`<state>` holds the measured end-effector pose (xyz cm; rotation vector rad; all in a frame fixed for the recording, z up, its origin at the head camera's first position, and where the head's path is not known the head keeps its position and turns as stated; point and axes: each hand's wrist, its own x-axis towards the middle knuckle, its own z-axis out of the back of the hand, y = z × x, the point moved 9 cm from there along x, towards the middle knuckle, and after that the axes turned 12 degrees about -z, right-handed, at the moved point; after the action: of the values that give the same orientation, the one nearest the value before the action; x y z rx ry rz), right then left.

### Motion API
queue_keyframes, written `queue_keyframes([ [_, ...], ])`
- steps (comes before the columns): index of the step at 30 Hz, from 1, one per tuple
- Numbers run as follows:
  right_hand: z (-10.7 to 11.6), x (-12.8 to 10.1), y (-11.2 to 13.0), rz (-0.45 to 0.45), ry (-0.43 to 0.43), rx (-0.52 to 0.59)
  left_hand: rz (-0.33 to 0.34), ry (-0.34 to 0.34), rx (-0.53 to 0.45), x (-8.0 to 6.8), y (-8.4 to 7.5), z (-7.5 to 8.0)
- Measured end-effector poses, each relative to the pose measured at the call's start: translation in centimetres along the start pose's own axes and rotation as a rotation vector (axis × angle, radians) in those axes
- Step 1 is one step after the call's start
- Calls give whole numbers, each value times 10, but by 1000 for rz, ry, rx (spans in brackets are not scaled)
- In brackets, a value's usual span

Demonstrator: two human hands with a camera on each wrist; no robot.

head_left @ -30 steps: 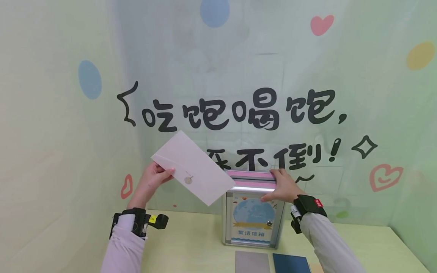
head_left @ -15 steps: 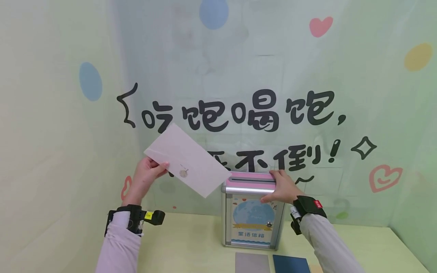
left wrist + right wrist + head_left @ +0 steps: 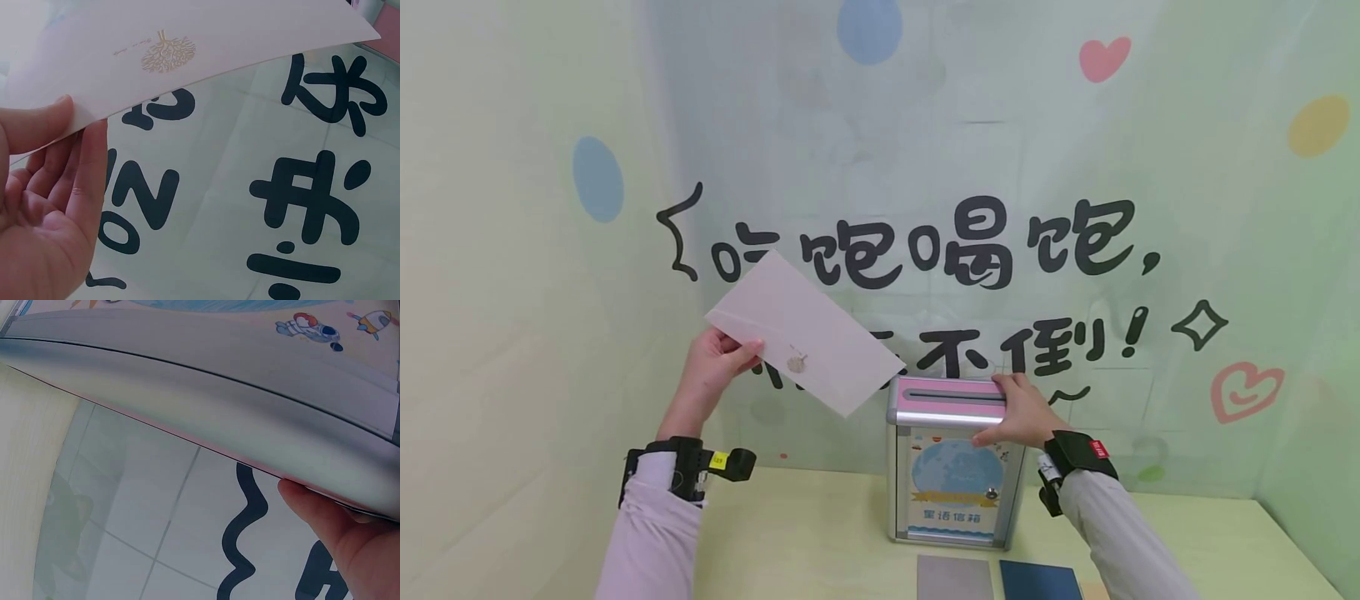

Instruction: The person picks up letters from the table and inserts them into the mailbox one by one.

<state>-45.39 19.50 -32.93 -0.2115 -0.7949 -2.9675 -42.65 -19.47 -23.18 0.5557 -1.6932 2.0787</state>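
Two hands at work: left hand, pinching the white envelope, has lifted it away from the mailbox slot, while right hand still clasps its lid.

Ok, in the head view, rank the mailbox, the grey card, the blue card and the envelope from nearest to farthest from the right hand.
1. Mailbox: the right hand grips its top right edge.
2. Blue card: on the table, below the hand.
3. Grey card: left of the blue card, close to it in rank.
4. Envelope: up left, pinched by the left hand.
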Motion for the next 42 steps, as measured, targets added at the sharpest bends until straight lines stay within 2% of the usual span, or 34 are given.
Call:
queue_keyframes([
  [6,-1,0,-1,-4,0,2,-28,3,-25,4,-8,-2],
  [14,-2,1,-2,-6,-1,10,-27,19,-6,9,-12,-9],
  [24,-1,0,-1,-28,4,13,-37,42,-21,18,-14,-25],
  [32,0,0,0,-36,3,11,-51,51,-99,26,-23,-39],
  [36,-2,2,-1,-43,4,11,-66,34,-125,27,-26,-45],
  [42,-1,1,-2,-39,2,15,-91,12,-93,29,-28,-58],
])
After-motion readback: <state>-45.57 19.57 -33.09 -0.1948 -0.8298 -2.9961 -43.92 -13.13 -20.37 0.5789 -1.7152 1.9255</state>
